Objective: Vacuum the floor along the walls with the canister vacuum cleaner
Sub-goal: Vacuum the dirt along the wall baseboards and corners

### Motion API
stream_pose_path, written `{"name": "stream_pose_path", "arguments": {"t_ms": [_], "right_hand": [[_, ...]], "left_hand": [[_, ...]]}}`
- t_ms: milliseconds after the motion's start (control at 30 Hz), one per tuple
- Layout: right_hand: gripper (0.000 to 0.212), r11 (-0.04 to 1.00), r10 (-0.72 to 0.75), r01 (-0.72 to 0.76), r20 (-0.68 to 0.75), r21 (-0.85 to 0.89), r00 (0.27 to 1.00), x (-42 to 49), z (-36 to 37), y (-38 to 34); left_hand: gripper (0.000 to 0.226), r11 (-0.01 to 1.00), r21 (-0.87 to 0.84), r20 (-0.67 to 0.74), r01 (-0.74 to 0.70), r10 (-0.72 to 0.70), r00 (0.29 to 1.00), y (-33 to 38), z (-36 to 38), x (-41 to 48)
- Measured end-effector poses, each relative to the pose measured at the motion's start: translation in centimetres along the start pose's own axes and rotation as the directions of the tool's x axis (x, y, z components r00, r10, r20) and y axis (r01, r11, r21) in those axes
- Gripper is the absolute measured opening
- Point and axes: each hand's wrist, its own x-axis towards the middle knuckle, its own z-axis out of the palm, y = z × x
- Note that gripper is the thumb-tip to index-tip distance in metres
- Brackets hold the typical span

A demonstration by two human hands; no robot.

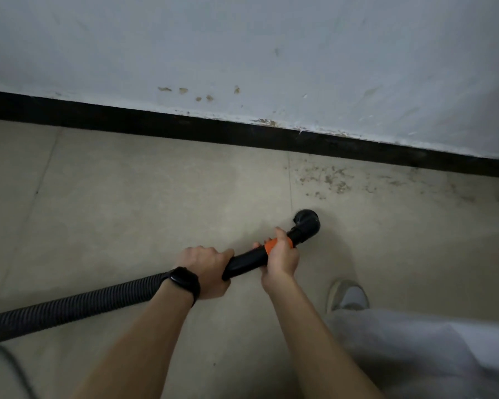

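Observation:
A black ribbed vacuum hose [69, 305] runs in from the left edge to a curved black handle tube [247, 262] with an orange collar [271, 245]. Its round black brush nozzle [307, 221] sits on the beige floor tiles. My left hand [206, 269], with a black watch on the wrist, grips the rear of the tube. My right hand [281, 256] grips the orange collar just behind the nozzle. Dirt specks [332, 178] lie on the tile between the nozzle and the black baseboard [242, 131]. The canister itself is out of view.
A scuffed white wall [271, 53] rises above the baseboard, which slants down to the right. My shoe [347, 295] and light trouser leg [415, 347] stand at the lower right. A dark cable [9, 364] crosses the lower left corner.

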Motion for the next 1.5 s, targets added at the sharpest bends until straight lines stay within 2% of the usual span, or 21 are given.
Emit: {"name": "stream_pose_path", "arguments": {"t_ms": [200,500,1200,1500], "right_hand": [[0.020,1.000,-0.010,0.010,-0.035,0.021,0.999,2.2,-2.5,-3.4],[0.016,1.000,-0.021,0.021,0.049,-0.002,0.999,3.8,-2.9,-5.5],[0.021,0.990,0.010,0.033,0.305,-0.136,0.952,5.5,4.3,-5.0],[0.025,0.983,0.011,0.051,0.332,-0.175,0.943,6.4,5.7,-6.2]], "left_hand": [[0.031,0.997,0.030,-0.043,-0.072,0.073,0.996,4.2,-0.8,2.1],[0.033,0.997,0.044,-0.062,-0.059,0.061,0.996,6.0,-0.8,3.6],[0.029,0.979,-0.023,-0.093,0.202,-0.203,0.975,1.5,-1.5,5.0],[0.029,0.975,-0.015,-0.093,0.224,-0.224,0.970,1.3,-2.6,6.7]]}}
